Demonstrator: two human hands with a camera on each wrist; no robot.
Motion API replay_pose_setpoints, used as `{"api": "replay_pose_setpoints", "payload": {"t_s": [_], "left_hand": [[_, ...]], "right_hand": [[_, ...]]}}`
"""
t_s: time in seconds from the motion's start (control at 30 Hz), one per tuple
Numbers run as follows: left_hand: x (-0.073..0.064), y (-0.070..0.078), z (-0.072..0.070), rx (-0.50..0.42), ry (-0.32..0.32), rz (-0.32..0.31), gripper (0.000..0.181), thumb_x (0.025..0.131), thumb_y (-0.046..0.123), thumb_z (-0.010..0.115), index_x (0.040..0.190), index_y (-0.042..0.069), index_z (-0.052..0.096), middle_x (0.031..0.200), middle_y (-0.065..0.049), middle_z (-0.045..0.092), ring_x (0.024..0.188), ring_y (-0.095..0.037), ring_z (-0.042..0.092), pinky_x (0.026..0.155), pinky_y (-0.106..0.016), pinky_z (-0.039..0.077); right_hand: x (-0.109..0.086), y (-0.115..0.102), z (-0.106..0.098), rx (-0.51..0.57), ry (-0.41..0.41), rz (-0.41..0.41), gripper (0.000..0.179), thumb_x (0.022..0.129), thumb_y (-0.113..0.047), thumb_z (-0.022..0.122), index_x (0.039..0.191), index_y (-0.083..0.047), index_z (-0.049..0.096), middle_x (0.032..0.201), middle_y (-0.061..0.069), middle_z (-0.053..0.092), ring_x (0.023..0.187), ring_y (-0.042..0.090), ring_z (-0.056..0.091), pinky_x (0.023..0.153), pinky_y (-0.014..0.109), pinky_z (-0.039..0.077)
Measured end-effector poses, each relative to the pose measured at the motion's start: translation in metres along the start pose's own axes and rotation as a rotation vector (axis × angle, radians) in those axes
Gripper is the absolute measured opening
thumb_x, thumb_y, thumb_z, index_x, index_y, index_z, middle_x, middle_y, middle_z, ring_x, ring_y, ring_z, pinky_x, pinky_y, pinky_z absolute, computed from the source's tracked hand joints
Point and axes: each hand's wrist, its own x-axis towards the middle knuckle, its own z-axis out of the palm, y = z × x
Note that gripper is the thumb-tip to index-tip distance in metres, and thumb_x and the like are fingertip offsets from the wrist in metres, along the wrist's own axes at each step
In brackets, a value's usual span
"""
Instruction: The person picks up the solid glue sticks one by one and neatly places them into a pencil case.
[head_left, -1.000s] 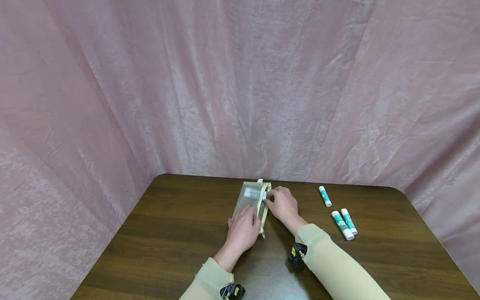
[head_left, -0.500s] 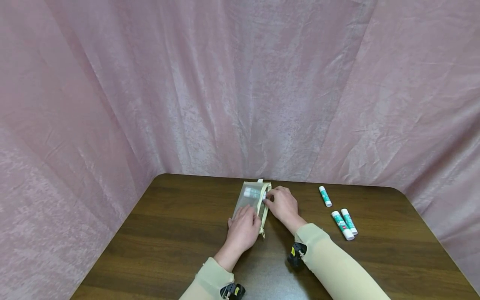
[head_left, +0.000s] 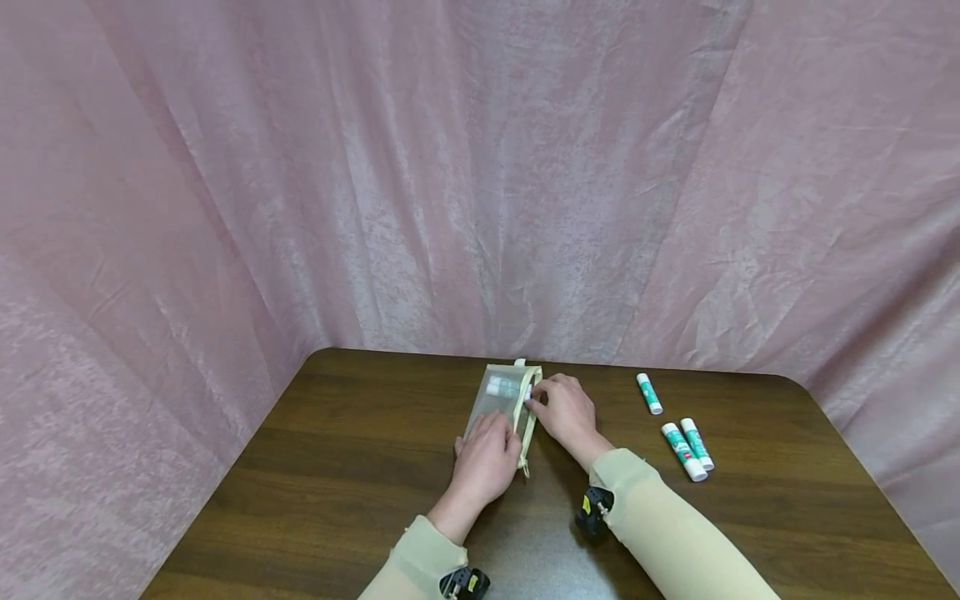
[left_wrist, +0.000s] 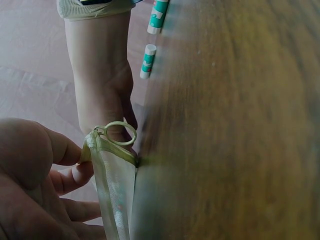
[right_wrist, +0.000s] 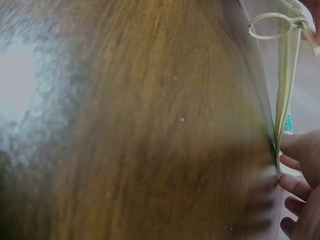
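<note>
Pinching the zip edge (head_left: 530,429), the left hand (head_left: 487,458) steadies the mesh pouch (head_left: 486,408) on the bench (head_left: 360,433); the grip of the right hand (head_left: 567,408) seems closed on the end of a glue stick (head_left: 506,387) mostly inside, and guiding it straight should avoid snagging.

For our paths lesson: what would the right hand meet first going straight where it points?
Probably the pouch, at its zip side; the right hand seems right at it, though depth is unclear.
</note>
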Motion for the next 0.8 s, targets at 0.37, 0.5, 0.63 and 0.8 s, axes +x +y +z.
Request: {"api": "replay_pose_setpoints", "payload": {"t_s": [0.37, 0.5, 0.63, 0.8], "left_hand": [[0.0, 0.0, 0.0, 0.003, -0.009, -0.005, 0.024, 0.109, 0.016, 0.056, 0.085, 0.017, 0.053, 0.153, -0.024, 0.061, 0.149, -0.055, 0.046, 0.107, -0.091, 0.031], [0.0, -0.001, 0.0, 0.006, -0.011, -0.003, 0.025, 0.11, 0.016, 0.056, 0.085, 0.017, 0.052, 0.154, -0.024, 0.061, 0.15, -0.056, 0.046, 0.107, -0.091, 0.03], [0.001, 0.0, 0.0, -0.006, 0.0, 0.001, 0.024, 0.109, 0.015, 0.055, 0.085, 0.016, 0.053, 0.153, -0.024, 0.061, 0.149, -0.057, 0.046, 0.108, -0.092, 0.029], [0.0, -0.002, 0.001, -0.013, 0.044, 0.029, 0.022, 0.108, 0.016, 0.054, 0.086, 0.016, 0.052, 0.15, -0.026, 0.063, 0.146, -0.058, 0.049, 0.105, -0.093, 0.031]], "right_hand": [[-0.006, 0.0, -0.009, -0.012, -0.011, 0.002, 0.022, 0.098, -0.032, 0.085, 0.111, -0.013, 0.083, 0.125, 0.011, 0.073, 0.13, 0.036, 0.062, 0.097, 0.056, 0.058], [-0.008, 0.002, -0.022, -0.023, -0.022, -0.003, 0.031, 0.1, -0.031, 0.084, 0.122, -0.01, 0.082, 0.134, 0.013, 0.072, 0.136, 0.037, 0.06, 0.102, 0.058, 0.056], [-0.01, 0.004, -0.037, -0.027, -0.021, 0.0, 0.034, 0.102, -0.032, 0.082, 0.128, -0.01, 0.08, 0.141, 0.015, 0.07, 0.142, 0.038, 0.056, 0.104, 0.062, 0.054], [-0.016, 0.01, -0.053, -0.043, -0.016, -0.014, 0.038, 0.103, -0.032, 0.08, 0.133, -0.008, 0.078, 0.144, 0.016, 0.069, 0.143, 0.041, 0.054, 0.107, 0.065, 0.052]]}}
